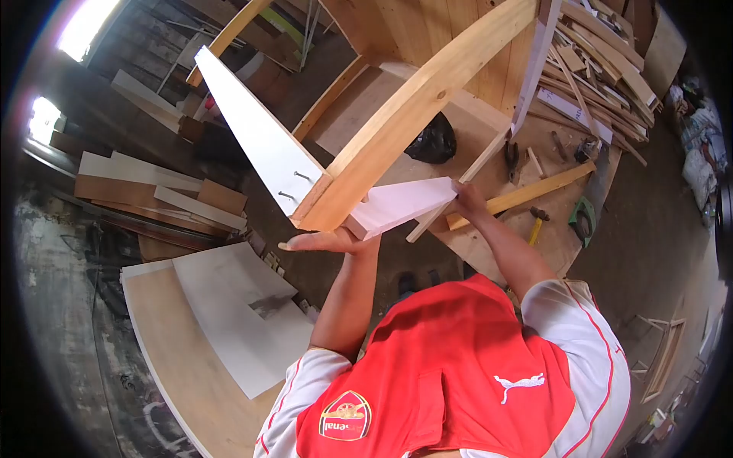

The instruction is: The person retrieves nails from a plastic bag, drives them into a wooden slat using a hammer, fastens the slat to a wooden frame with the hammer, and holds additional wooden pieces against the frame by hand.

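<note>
My right hand [469, 201] is closed around the right end of a short white board [405, 204]. My left hand [336, 241] is under the board's left end, close to the corner of a wooden frame; its thumb points left and most of its fingers are hidden. The frame's curved wooden rail [412, 107] rises away to the upper right. A long white strip [256, 122] meets the rail at this corner, with two nails [294, 185] standing partly out of it.
On the workbench [489, 252] lie a hammer [539, 223], a green-handled saw [585, 221], pliers [511, 159] and a wooden slat [527, 195]. A black plastic bag [434, 141] sits behind the rail. Offcuts [603, 72] are piled at right; large panels [229, 305] lie at left.
</note>
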